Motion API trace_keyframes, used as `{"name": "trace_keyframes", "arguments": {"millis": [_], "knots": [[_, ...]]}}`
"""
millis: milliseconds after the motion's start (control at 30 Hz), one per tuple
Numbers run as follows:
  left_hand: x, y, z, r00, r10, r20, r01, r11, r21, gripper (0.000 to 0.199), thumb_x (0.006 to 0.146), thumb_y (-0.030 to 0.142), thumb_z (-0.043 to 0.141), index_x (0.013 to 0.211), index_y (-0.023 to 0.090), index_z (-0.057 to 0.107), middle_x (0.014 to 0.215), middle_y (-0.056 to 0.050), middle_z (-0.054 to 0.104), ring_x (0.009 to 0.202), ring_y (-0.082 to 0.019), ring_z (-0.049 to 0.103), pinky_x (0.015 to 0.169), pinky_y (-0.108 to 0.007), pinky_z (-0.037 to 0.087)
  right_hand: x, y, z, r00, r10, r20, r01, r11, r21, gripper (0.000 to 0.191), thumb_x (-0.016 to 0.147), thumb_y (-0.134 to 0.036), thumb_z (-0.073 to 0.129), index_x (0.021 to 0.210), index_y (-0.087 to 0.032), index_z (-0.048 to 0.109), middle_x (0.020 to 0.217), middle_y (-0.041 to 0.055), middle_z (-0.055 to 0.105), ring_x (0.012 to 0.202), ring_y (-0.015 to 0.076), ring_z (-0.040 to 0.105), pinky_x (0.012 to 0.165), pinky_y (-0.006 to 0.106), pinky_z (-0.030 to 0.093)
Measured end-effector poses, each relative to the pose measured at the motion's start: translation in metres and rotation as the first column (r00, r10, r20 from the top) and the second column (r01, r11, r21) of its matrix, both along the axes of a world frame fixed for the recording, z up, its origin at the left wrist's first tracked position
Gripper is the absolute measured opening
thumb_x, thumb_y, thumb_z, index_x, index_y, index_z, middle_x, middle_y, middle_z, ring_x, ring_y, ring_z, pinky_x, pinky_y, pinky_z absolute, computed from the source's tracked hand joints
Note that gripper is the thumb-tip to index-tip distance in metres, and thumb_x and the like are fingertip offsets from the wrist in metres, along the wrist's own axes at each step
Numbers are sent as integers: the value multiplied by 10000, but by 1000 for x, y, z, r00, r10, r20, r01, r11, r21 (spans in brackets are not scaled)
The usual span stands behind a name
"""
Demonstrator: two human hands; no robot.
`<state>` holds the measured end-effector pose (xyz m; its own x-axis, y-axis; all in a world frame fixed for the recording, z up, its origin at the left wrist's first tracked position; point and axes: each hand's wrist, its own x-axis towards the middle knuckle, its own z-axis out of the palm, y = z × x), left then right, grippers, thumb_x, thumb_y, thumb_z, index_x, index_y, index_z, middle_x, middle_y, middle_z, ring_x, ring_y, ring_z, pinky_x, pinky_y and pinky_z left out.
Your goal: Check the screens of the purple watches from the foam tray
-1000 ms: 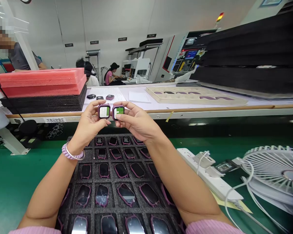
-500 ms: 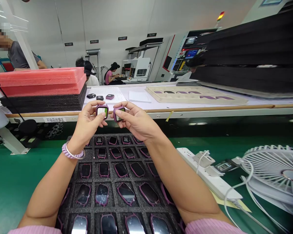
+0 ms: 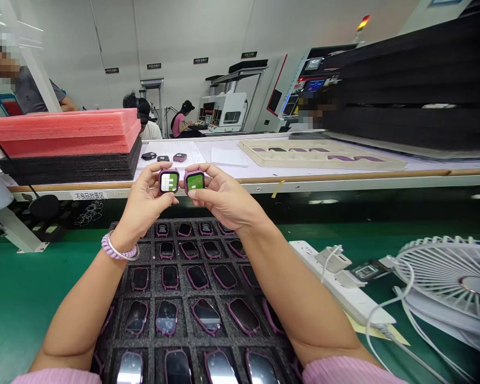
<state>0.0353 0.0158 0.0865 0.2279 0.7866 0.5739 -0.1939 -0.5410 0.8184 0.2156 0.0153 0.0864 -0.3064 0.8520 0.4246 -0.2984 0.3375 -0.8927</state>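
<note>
My left hand [image 3: 146, 200] pinches a purple-framed watch [image 3: 169, 182] whose lit screen shows white and green blocks. Beside it, my right hand [image 3: 222, 194] grips a second purple watch [image 3: 194, 182] with a mostly green screen, the thumb at its lower edge. Both screens face me, held close side by side. Below them lies a dark foam tray [image 3: 184, 293] with rows of purple-framed watches in its compartments. Behind the hands, several small watches [image 3: 180, 157] rest on a printed sheet on the shelf.
Red foam [image 3: 64, 130] sits on black foam at left. A beige tray [image 3: 288, 160] with purple pieces lies on the shelf. Right are a power strip [image 3: 340, 282], a white fan [image 3: 452, 288] and a black stack [image 3: 416, 90]. Other people sit in the background.
The right watch has turned to face me more squarely, and its screen is less covered. My left thumb has slid down off its watch's screen.
</note>
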Motion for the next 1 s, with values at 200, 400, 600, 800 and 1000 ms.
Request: {"name": "trace_keyframes", "arguments": {"millis": [200, 400, 600, 800, 1000], "knots": [[-2, 1, -1, 999, 30, -15, -30, 999, 12, 487, 742, 219, 805, 1171, 217, 573, 976, -38, 652, 761, -128, 646, 626, -188, 563, 1, 3, -3, 1000, 27, -9, -27, 1000, -10, 512, 720, -230, 832, 1154, -184, 566, 965, 39, 668, 623, 105, 529, 561, 227, 438], [-2, 1, -1, 1000, 22, -23, -22, 1000, -1, 520, 706, 132, 744, 1185, 229, 565, 1057, -36, 636, 804, -124, 648, 686, -202, 572, 2, 3, -4, 999, 34, 1, -34, 999, -35, 501, 729, -192, 779, 1185, -191, 570, 973, 25, 672, 637, 117, 592, 575, 240, 473], [0, 0, 1, 996, 75, -38, -75, 997, -8, 405, 776, 166, 687, 1162, 213, 575, 978, -22, 639, 651, -90, 644, 584, -174, 530, 2, 3, -4, 999, 35, 12, -35, 999, -12, 479, 748, -221, 784, 1178, -188, 575, 977, 25, 657, 653, 117, 583, 569, 243, 467], [-1, -1, 2, 992, 120, -38, -121, 992, -21, 332, 807, 136, 618, 1131, 201, 586, 956, -17, 641, 595, -74, 642, 534, -155, 496, 1, 0, -2, 999, 27, 29, -26, 1000, -16, 497, 726, -211, 771, 1176, -194, 563, 1002, 35, 656, 668, 126, 572, 581, 259, 463], [-1, 0, 1, 996, 90, -12, -90, 996, -16, 458, 728, 40, 577, 1154, 210, 586, 987, -21, 654, 637, -88, 668, 579, -167, 530, 0, -4, 2, 1000, 17, 16, -16, 998, -55, 557, 649, -149, 726, 1180, -184, 558, 966, 19, 658, 655, 118, 585, 599, 254, 470]]}}
